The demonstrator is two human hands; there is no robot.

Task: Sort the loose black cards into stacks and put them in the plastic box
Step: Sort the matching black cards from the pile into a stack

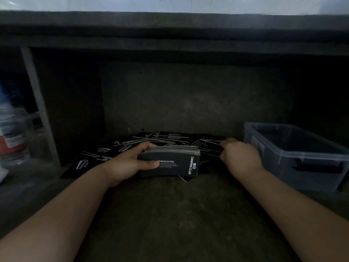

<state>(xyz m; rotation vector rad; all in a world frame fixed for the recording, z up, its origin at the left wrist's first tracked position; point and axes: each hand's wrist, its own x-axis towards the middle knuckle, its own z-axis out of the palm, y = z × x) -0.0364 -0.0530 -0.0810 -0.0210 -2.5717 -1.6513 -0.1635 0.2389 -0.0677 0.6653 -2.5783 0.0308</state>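
Mid-stacking. Stack (170,164) gripped in left hand (128,164); right hand (239,154) curled among loose cards (151,140), hold unclear. Next: square up, carry to plastic box (279,174) at 3 o'clock.

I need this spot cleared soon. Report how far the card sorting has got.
Done: one stack gathered, gripped in the left hand. In hand: the right hand reaches into the loose cards; whether it holds one is unclear. Left: many loose cards lie scattered, and the plastic box looks empty.
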